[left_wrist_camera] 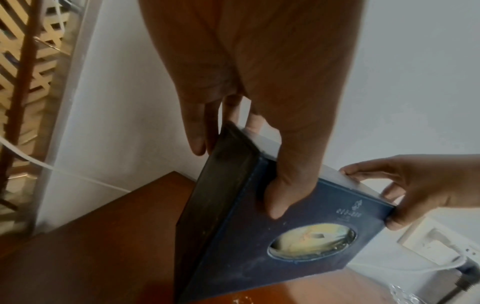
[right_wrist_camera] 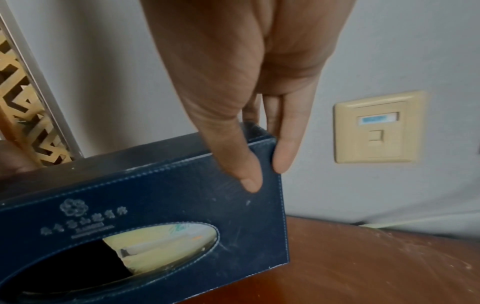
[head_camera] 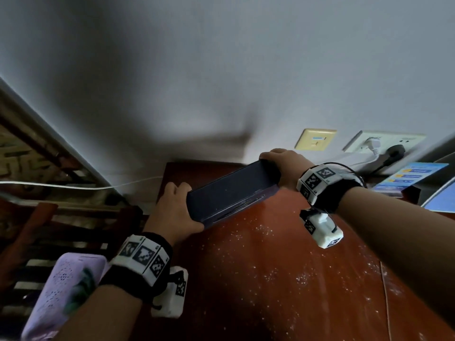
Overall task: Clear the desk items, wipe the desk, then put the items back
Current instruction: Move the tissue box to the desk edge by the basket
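The left hand (head_camera: 172, 210) and right hand (head_camera: 285, 166) grip the tissue box (head_camera: 229, 193) ends, fingers (right_wrist_camera: 284, 144) mostly hidden behind it.

Dim, flat room light, source not visible. Head view: grey wall (head_camera: 221, 70) goes darker to the left, with a soft shadow smear above the tissue box (head_camera: 229, 190). The desk (head_camera: 270, 267) has a weak sheen (white specks catch it). Heavy wide-angle bending at the edges. Wrist views: left hand (left_wrist_camera: 246, 82) and right hand (right_wrist_camera: 246, 72) sit close, soft and underlit.
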